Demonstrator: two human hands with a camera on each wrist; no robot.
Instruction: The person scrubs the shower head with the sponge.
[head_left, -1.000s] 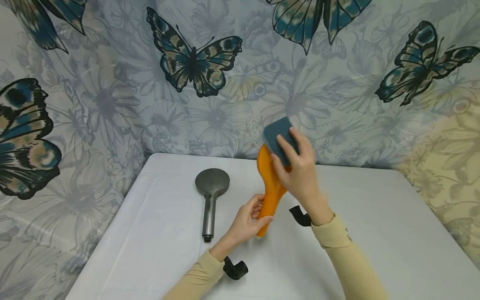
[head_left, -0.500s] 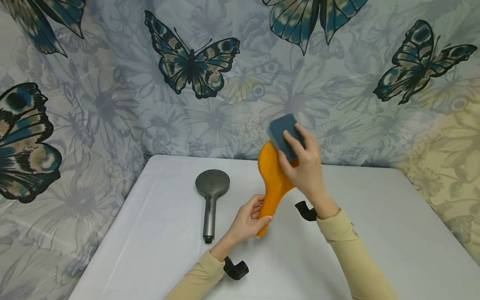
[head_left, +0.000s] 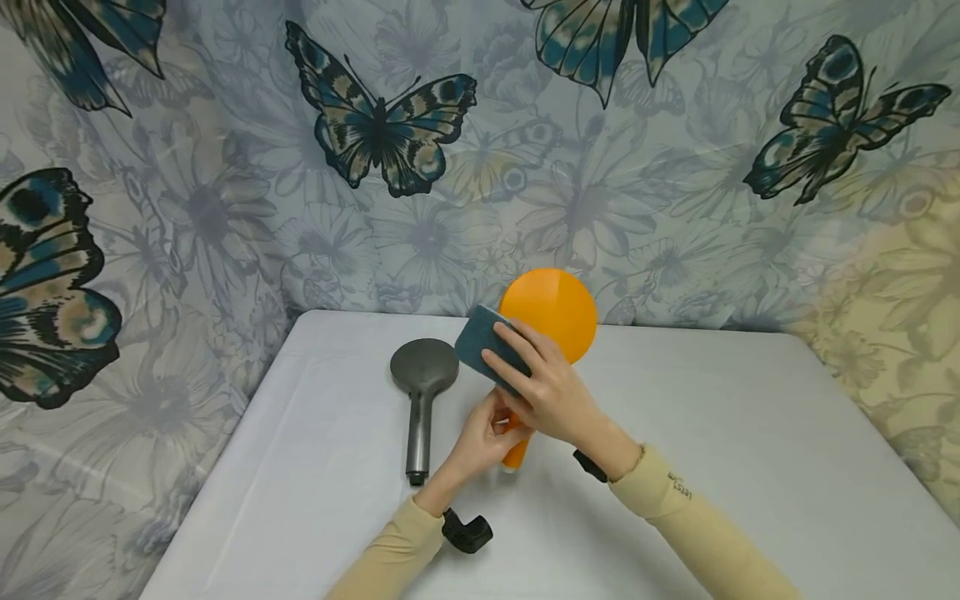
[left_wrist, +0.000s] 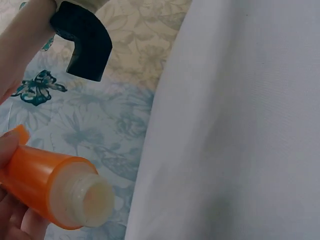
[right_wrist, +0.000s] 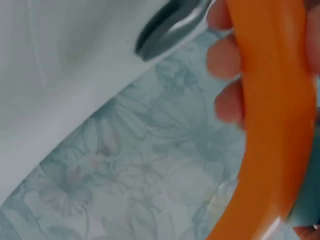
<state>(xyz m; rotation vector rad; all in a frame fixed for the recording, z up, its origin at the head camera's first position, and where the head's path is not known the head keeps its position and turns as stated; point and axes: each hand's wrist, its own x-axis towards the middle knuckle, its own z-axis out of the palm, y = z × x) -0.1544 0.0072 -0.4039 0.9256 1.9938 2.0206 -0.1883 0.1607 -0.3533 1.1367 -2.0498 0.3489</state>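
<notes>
An orange shower head (head_left: 562,312) is held up over the table, its round face toward the back wall side and its handle slanting down. My left hand (head_left: 478,440) grips it by the handle; in the left wrist view the handle's pale threaded end (left_wrist: 92,200) pokes out past the fingers. My right hand (head_left: 558,392) holds a blue-grey sponge (head_left: 486,346) beside the neck of the shower head, just above the left hand. At the right edge of the right wrist view, the sponge (right_wrist: 307,195) lies along the orange handle (right_wrist: 275,100).
A dark grey shower head (head_left: 424,367) lies on the white-covered table (head_left: 300,450), left of my hands. Behind the table hangs a cloth with butterflies (head_left: 378,125) and flowers. Black wrist mounts (head_left: 467,532) sit at both wrists.
My right hand with the sponge has moved down and left, from the head's right edge to the neck. The orange shower head has turned, showing its round side more fully. The left hand keeps its grip.
</notes>
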